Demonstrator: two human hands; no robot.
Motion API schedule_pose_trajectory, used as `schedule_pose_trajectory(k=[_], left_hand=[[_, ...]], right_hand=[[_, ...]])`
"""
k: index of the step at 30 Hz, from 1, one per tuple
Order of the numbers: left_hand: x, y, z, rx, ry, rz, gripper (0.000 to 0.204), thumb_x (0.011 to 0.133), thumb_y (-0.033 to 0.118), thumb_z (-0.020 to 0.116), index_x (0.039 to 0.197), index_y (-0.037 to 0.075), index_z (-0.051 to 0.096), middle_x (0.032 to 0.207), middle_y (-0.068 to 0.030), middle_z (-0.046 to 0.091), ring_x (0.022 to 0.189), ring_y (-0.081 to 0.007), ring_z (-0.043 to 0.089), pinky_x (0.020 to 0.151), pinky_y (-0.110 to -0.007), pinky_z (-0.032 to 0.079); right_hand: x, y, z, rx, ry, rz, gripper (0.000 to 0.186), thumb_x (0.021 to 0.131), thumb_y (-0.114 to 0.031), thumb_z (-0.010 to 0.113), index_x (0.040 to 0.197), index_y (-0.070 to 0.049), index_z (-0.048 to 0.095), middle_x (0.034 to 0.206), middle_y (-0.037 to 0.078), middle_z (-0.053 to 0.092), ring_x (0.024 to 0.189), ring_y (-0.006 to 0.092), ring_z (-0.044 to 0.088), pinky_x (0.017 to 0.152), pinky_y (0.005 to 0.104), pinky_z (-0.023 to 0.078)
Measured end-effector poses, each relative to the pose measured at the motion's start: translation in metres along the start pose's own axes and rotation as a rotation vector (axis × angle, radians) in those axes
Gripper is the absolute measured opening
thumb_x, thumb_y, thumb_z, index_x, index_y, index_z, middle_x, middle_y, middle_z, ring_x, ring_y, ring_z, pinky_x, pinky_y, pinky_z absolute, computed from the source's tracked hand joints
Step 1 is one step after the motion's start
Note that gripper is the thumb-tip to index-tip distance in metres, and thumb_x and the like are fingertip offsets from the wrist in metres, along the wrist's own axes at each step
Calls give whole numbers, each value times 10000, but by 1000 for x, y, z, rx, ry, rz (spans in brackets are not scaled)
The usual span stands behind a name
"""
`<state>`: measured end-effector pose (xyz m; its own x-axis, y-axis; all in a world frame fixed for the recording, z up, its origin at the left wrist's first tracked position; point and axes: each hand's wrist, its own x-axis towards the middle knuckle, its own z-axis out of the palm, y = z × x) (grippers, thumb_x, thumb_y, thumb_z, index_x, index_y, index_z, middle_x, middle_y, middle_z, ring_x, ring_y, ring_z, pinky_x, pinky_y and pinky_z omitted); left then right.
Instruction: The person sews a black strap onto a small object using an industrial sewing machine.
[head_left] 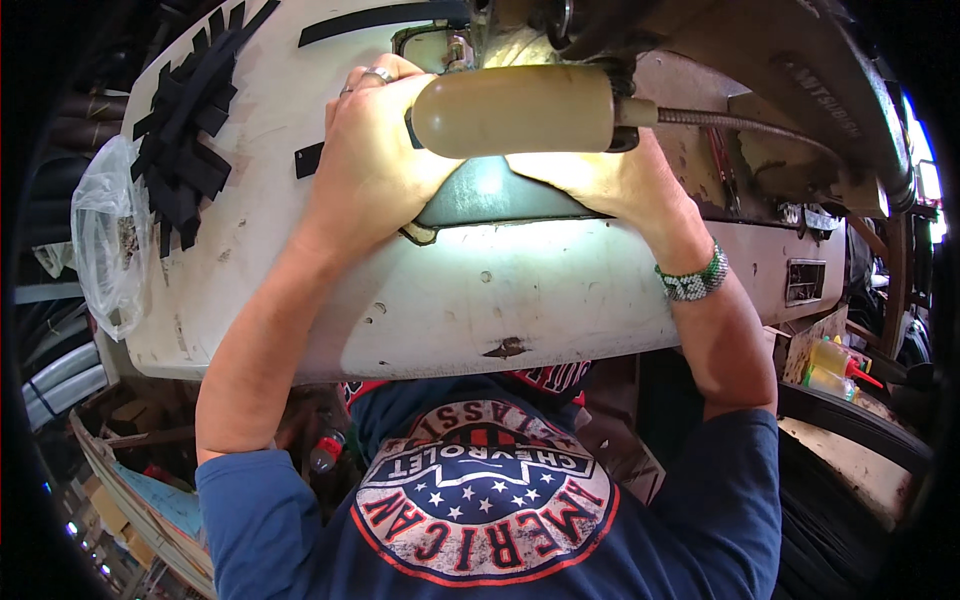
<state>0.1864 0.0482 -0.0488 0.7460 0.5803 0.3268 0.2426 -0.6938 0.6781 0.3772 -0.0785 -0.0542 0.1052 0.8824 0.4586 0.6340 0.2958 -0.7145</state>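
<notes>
Both my hands are close together at a sewing machine, under a bright light. My left hand, with a ring on one finger, has its fingers curled beside the needle area; anything in them is hidden. My right hand lies at the other side, its fingers mostly covered by a beige rounded lamp. Between the hands shows a smooth grey machine plate, set into a worn white table. A long black strip lies beyond my left hand, and a short black strip lies beside it.
A pile of black strips and a clear plastic bag lie at the table's left. A flexible metal lamp arm crosses to the right. Bottles with red tips stand at the lower right.
</notes>
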Motion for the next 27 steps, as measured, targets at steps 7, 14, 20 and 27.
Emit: schedule_pose_trajectory(k=[7, 14, 20, 27], left_hand=[[2, -4, -2, 13, -35, 14, 298, 782, 227, 785, 1009, 42, 731, 1008, -64, 662, 1028, -302, 583, 925, -435, 437], [5, -3, -1, 105, -79, 29, 265, 794, 214, 759, 988, 39, 714, 1019, -75, 652, 1024, -307, 568, 939, -440, 426], [6, -5, 0, 81, -71, 36, 278, 808, 232, 762, 992, 33, 700, 998, -74, 646, 1004, -289, 566, 960, -436, 407], [6, -5, -3, 5, -80, -19, 286, 804, 235, 772, 965, 19, 676, 938, -59, 617, 988, -269, 564, 950, -411, 397]], right_hand=[[1, 9, 3, -59, -15, -13, 340, 747, -178, 796, 1017, -7, 679, 932, 188, 675, 834, 360, 650, 733, 429, 544], [-1, 17, 4, -96, -37, 40, 374, 757, -195, 823, 1043, 0, 679, 952, 188, 682, 847, 352, 659, 758, 423, 554], [0, 21, 4, -71, -15, -33, 408, 762, -203, 836, 1067, 11, 671, 952, 197, 693, 835, 355, 669, 749, 414, 558], [-1, -15, -11, -122, -114, 198, 397, 765, -203, 833, 1052, 18, 671, 965, 198, 692, 901, 354, 677, 770, 411, 555]])
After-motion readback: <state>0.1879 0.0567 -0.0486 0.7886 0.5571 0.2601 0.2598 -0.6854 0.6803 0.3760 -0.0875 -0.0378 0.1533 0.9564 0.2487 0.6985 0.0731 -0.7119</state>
